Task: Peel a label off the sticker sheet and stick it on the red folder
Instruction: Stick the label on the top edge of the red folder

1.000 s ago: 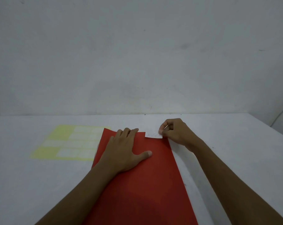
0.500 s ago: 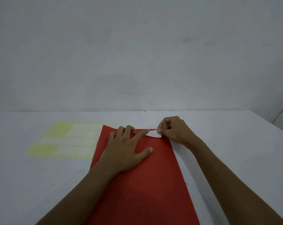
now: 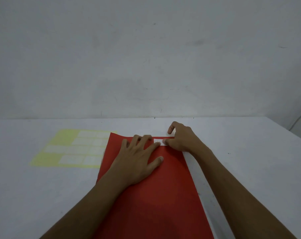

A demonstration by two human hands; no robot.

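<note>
Now I'm pressing my left hand flat, fingers spread, on the red folder; its index tip and my right hand's clenched fingers are touching the label lying near the folder's far edge, sticker sheet lying left on the worktop.

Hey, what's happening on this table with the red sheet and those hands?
A person is sticking a small white label near the far edge of a red folder lying flat on a white table. The left hand lies spread on the folder, with a fingertip at the label's left end, while the right hand presses its right end. The yellow sticker sheet lies to the left, with several labels already missing.
</note>
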